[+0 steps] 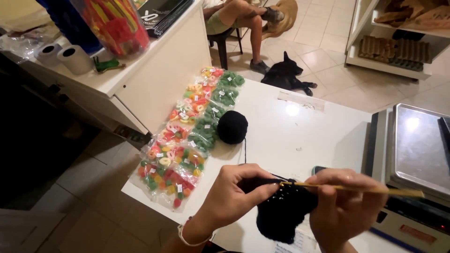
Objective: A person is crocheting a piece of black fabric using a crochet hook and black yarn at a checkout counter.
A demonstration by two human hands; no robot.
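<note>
Far left, on counter: two paper rolls (65, 56), clear jar (112, 23) of coloured sweets.

Left edge of white table (300, 131): candy bags (180, 140) in two rows, mixed colours beside green. Just right of them, black yarn ball (232, 126), strand running down toward the hands.

Left hand (232, 194): fingers curled, thumb and forefinger pinched on upper edge of black crochet piece (283, 211), near the working stitch. White band at wrist.

Crochet piece: held between both hands, over near table edge, hanging below hook.

Right hand (344, 206): closed round yellow hook (351, 188), shaft level, tip pointing left into the fabric beside left fingertips. Tail of hook over scale (412, 159) at far right.

Judgement on doing the stitch well: pinch kept close under the loop so fabric stays steady; even strand tension from ball; hook turned downward when drawn through, so black loops do not split. Dark yarn hides stitches; lamp glare on table suggests tilting work toward light.

Background: black dog (288, 72) lying on tiled floor, seated person (236, 16) beyond.
</note>
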